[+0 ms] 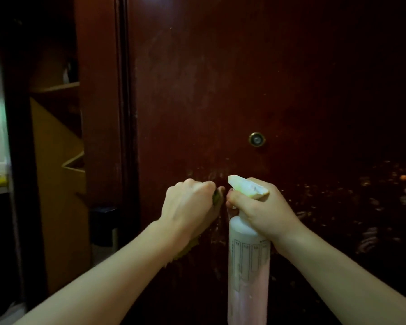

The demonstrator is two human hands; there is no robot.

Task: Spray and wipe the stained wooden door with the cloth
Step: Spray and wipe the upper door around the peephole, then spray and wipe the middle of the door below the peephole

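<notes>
**Both hands full: cloth in the left, spray bottle in the right, at the door**

The left hand [192,202] is curled into a fist around a yellow-green cloth [217,198], and the right hand [260,209] is wrapped around the neck of a white spray bottle [247,273], fingers curled at the trigger. The two hands sit side by side, nearly touching at the knuckles.

The dark reddish-brown wooden door [244,78] fills most of the view, straight ahead of both hands. Its upper panel shows faint pale smears; the lower right part carries scattered light flecks and swirled marks [366,235]. Pale streaks also lie just above and between the hands.

To the left, past the dark door frame [126,113], stands a tan wooden shelf unit [56,146] with angled dividers.

The bottle hangs upright below the right hand, its body clear of the palm and printed with a faint grid of boxes; its pale nozzle head [246,186] points up and left toward the door, above the thumb.

Most of the cloth is hidden inside the fist: one edge shows at the fingers against the door, another bit shows under the wrist.

A small brass peephole [256,139] sits on the door above the right hand.
</notes>
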